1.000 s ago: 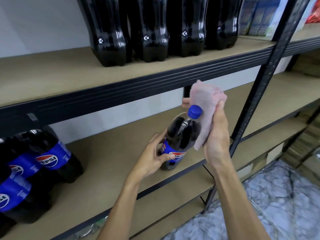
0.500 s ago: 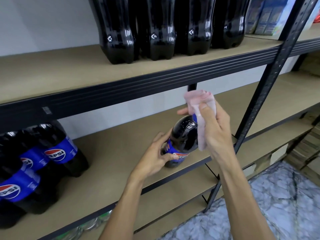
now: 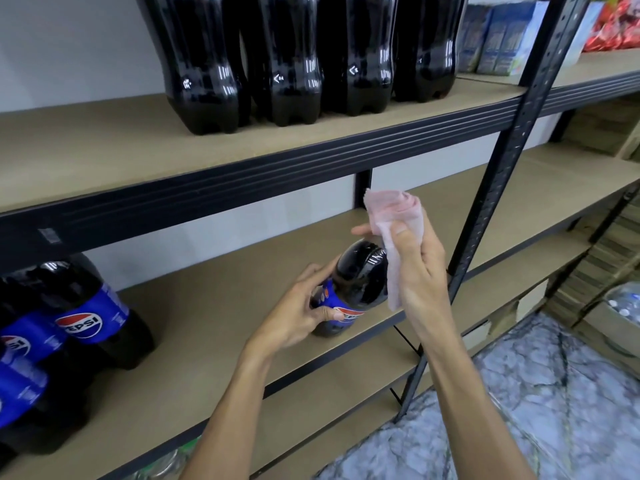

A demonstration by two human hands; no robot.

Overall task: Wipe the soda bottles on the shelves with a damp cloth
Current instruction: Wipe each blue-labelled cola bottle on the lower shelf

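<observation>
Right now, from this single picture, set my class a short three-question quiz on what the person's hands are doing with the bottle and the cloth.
1. True or false: the right hand holds the pink cloth against the neck of the Pepsi bottle.
2. The left hand grips that bottle at: A its cap; B its blue label; C its base.
3. How many large dark bottles stand in the front row on the upper shelf?
Key: 1 true; 2 B; 3 four.

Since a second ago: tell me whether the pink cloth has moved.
Yes. The pink cloth has dropped below the upper shelf's black beam, which its top reached earlier, and now covers the bottle's cap.
</observation>
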